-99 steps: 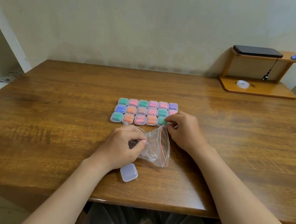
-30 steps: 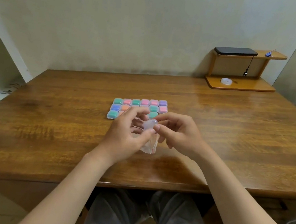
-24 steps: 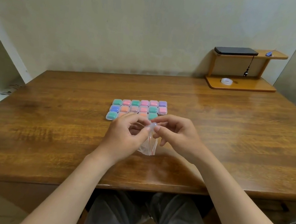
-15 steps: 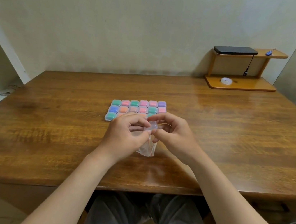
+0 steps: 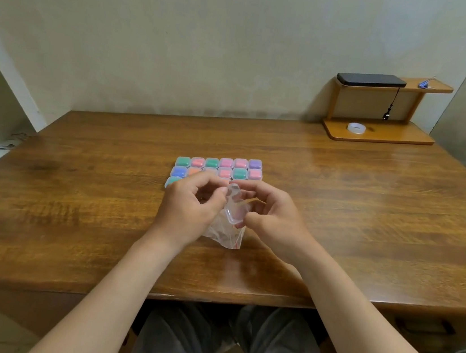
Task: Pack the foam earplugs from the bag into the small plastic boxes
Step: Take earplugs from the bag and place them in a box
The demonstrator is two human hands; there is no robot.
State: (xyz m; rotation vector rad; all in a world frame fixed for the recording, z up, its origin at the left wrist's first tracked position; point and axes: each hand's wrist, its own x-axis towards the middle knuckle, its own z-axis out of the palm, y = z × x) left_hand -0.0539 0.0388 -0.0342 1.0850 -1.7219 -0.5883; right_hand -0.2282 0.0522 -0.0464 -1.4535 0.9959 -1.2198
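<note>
Table (image 5: 72, 214) edge under forearms, wood wide either side; filled boxes (image 5: 226, 164) just beyond knuckles. Right hand (image 5: 274, 222) pinches clear box (image 5: 235, 217); left hand (image 5: 188, 210) pinches its lid (image 5: 234, 190), bag (image 5: 227, 235) beneath.

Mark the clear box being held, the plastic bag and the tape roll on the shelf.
clear box (image 5: 235, 214): head view, front wall of its base.
plastic bag (image 5: 225, 234): head view, its crumpled lower part.
tape roll (image 5: 356, 131): head view, near side of the ring.
</note>
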